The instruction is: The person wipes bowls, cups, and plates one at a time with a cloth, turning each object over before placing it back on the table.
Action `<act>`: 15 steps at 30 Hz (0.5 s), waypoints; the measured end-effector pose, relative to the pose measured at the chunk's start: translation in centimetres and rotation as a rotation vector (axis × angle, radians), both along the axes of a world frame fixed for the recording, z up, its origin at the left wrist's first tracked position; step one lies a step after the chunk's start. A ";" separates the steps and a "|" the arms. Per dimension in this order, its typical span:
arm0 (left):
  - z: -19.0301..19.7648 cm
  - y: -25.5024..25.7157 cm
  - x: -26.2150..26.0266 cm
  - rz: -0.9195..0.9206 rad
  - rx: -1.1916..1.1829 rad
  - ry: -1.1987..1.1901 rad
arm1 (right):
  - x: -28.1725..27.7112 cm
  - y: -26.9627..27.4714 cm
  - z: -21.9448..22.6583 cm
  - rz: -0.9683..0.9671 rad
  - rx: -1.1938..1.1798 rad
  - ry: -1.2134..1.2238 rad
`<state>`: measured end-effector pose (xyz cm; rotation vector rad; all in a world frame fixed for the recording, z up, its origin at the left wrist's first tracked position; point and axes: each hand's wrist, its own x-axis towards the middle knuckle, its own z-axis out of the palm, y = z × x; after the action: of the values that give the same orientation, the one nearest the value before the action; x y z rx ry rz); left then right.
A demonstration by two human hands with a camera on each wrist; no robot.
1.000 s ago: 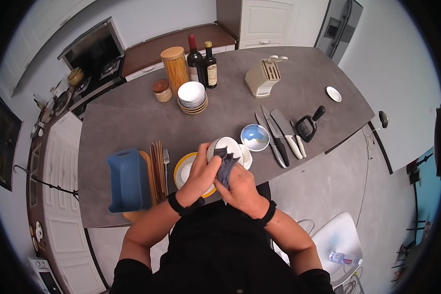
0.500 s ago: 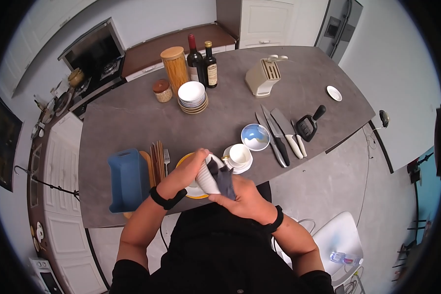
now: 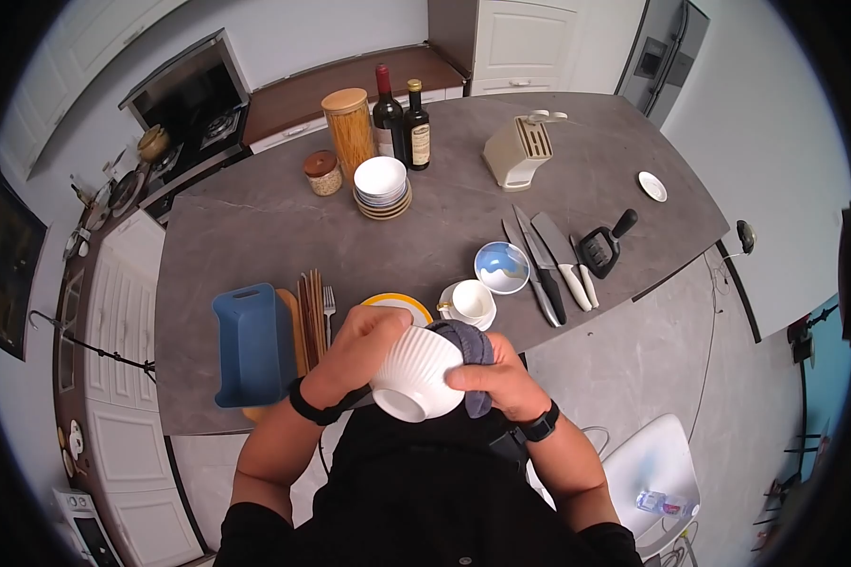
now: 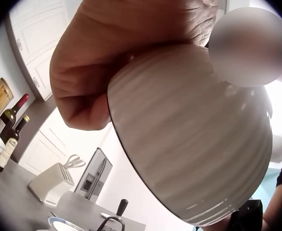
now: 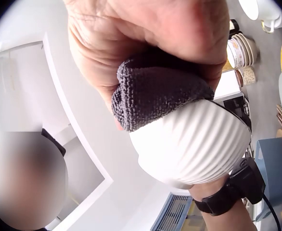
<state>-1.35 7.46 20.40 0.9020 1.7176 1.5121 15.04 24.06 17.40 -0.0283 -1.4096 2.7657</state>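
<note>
A white ribbed bowl (image 3: 416, 376) is held tilted on its side near the body, its foot facing the wearer. The left hand (image 3: 355, 350) grips its left rim, fingers curled over the edge, as the left wrist view also shows on the bowl (image 4: 189, 134). On the other side the right hand (image 3: 501, 378) pinches the rim through a dark grey cloth (image 3: 470, 342), thumb on the bowl's outside. In the right wrist view the cloth (image 5: 155, 91) is folded over the rim. A yellow-rimmed plate (image 3: 408, 301) lies partly hidden behind the bowl.
Around them on the table are a white cup (image 3: 471, 300) on a saucer, a blue-patterned bowl (image 3: 502, 268), knives (image 3: 546, 274), a fork (image 3: 328, 307), chopsticks (image 3: 309, 312) and a blue bin (image 3: 252, 350). Stacked bowls (image 3: 381, 180), bottles and a knife block (image 3: 518, 153) stand farther back.
The bowl has been turned so that its ribbed outside and foot show. The right hand has shifted right with the cloth, now at the bowl's right rim. The head view has moved slightly.
</note>
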 end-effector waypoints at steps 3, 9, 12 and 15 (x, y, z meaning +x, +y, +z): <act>-1.9 0.6 0.3 0.092 0.029 -0.314 | 0.0 0.2 -0.8 -0.055 -0.089 -0.004; -4.4 2.2 2.7 0.268 0.433 -0.240 | 0.0 -0.8 -1.3 -0.202 0.004 0.061; -6.2 3.7 2.8 0.373 0.583 -1.080 | -0.2 -1.6 -1.1 -0.271 -0.041 0.140; -7.6 3.2 2.5 0.273 0.556 -1.098 | -0.1 -1.2 -1.5 -0.271 -0.066 0.108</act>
<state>1.14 10.66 12.83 -0.0378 0.6290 2.1301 14.95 22.82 15.89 -0.0653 -1.1906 2.5496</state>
